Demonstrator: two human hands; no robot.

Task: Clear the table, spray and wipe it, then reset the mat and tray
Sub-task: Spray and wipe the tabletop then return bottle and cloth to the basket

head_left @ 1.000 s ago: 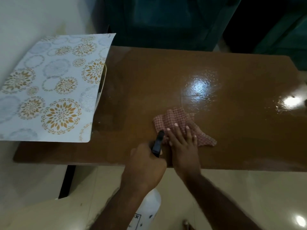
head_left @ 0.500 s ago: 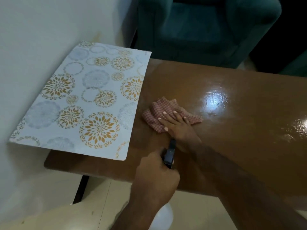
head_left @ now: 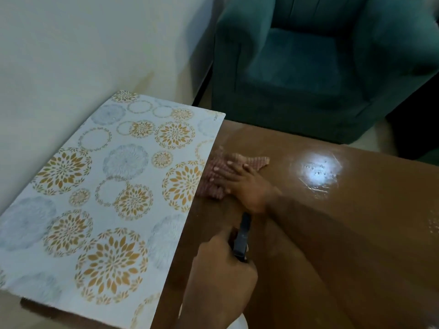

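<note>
The right hand [head_left: 247, 186] lies flat on a red-checked cloth [head_left: 215, 179], fingers straight and spread, pressing it onto the brown tabletop [head_left: 356, 233]. The fingers point toward the mat [head_left: 107, 198], and the forearm crosses the tabletop from the lower right. The cloth is crumpled, with one corner sticking out toward the far side past the fingertips. Its left side runs up to the mat's right edge; whether it goes under that edge cannot be told. The left hand [head_left: 221, 276] is low in the view, just nearer than the right wrist. Its fingers are curled tightly round the black head of a spray bottle [head_left: 242, 238], whose nozzle points at the right hand and almost touches it. A little of the bottle's white body shows at the bottom edge below the left hand. The mat, white with gold and grey floral rings, covers the left end of the tabletop, with its left side against the pale wall [head_left: 83, 43] and its near corner hanging out past the tabletop's edge. The bare wood is glossy, with a bright patch of glare [head_left: 317, 170] to the right of the cloth showing streaks and droplets. A teal armchair [head_left: 308, 67] stands beyond the far edge.
</note>
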